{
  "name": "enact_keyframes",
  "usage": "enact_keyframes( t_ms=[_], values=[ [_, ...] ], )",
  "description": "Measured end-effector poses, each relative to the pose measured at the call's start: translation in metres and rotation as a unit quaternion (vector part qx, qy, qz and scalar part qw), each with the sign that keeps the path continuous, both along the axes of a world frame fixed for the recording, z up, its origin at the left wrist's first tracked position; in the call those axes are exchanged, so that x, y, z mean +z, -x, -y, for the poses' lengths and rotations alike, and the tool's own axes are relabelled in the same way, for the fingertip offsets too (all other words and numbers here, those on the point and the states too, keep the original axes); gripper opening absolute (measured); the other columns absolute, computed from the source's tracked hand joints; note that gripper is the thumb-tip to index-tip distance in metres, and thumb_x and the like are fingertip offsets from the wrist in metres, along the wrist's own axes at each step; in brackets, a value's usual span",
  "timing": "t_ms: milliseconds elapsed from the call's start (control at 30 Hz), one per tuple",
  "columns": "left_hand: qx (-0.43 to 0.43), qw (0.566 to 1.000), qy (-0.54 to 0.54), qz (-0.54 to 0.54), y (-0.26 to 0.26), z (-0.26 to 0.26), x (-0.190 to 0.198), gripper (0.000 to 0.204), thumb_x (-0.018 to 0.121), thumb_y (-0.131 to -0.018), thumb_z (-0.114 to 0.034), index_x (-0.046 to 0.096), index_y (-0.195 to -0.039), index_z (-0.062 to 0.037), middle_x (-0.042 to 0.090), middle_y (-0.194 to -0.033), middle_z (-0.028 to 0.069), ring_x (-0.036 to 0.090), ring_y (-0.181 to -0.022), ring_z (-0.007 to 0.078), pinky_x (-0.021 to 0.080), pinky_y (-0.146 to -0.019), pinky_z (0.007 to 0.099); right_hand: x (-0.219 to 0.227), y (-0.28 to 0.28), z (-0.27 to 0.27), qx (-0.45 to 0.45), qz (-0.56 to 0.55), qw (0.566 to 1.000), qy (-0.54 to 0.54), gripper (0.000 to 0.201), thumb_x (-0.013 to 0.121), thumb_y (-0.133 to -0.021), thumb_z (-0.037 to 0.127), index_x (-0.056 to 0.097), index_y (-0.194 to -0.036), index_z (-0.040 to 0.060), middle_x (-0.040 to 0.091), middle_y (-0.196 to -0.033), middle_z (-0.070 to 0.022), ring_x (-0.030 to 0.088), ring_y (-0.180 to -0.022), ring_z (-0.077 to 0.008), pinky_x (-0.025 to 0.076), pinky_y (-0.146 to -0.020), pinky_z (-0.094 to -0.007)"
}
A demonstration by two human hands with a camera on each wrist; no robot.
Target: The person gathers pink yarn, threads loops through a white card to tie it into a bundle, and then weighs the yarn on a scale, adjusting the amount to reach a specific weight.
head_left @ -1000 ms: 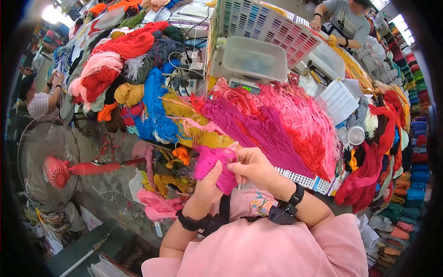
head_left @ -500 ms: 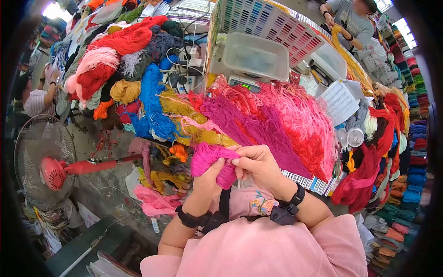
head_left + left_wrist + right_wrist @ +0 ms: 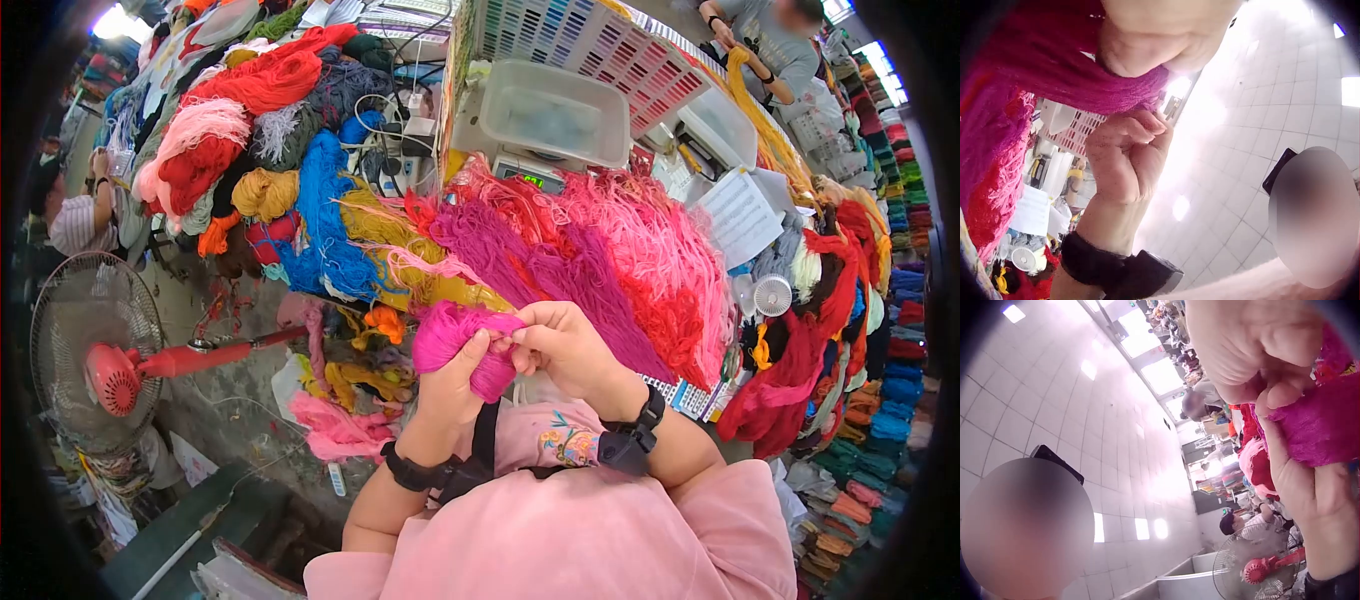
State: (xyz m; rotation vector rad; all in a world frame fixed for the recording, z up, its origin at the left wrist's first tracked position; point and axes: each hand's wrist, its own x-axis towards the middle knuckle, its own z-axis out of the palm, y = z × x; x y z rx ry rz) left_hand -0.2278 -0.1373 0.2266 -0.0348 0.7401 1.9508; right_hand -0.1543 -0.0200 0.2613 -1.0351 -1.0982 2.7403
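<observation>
A bundle of magenta yarn [image 3: 440,340] is held up in front of the chest in the head view. My left hand [image 3: 455,388] grips it from below, the thumb lying across its front. At the bundle's right edge, my right hand [image 3: 568,348] pinches the yarn with thumb and curled fingers, close by the left thumb tip. The right wrist view shows the magenta yarn [image 3: 1325,425] spread between both hands, the right fingertips against it. In the left wrist view the right hand [image 3: 1125,153] is bent at the yarn's lower edge.
Beyond the hands, a table bears heaps of purple yarn [image 3: 590,275] and pink yarn [image 3: 660,240], a plastic tub [image 3: 555,110] on a scale, and a colour chart [image 3: 600,50]. A red-armed fan [image 3: 110,375] stands at left. Two other people work farther back.
The magenta bundle has shifted slightly left, the left hand still holding it. The right fingers have stayed at its edge with small movements. At back right, a person has raised yellow yarn.
</observation>
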Motion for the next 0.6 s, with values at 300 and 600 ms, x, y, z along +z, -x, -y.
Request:
enact_keyframes(
  t_ms=[300, 600],
  values=[
    [0.011, 0.997, 0.073, 0.032, 0.003, -0.006, -0.004, 0.011, 0.048, -0.08, -0.007, 0.053, -0.086, 0.0002, 0.055, -0.08, 0.0081, 0.053, -0.071, 0.0167, 0.045, -0.063, 0.0283, -0.01, -0.002, -0.012, 0.118, 0.011, 0.987, -0.109, 0.008, 0.053, -0.075, 0.005, 0.056, -0.079, -0.001, 0.054, -0.063, -0.0029, 0.045, -0.046, -0.0052, 0.036, -0.043, -0.0173],
    [-0.067, 0.924, -0.28, 0.251, 0.037, 0.042, -0.044, 0.021, 0.041, -0.083, -0.017, 0.039, -0.062, -0.0135, 0.037, -0.049, -0.0056, 0.036, -0.042, 0.0032, 0.031, -0.045, 0.0172, -0.016, -0.016, -0.056, 0.078, -0.098, 0.949, 0.288, 0.003, 0.052, -0.077, 0.008, 0.053, -0.079, 0.0063, 0.053, -0.067, 0.0006, 0.047, -0.052, -0.006, 0.039, -0.048, -0.019]
  ],
)
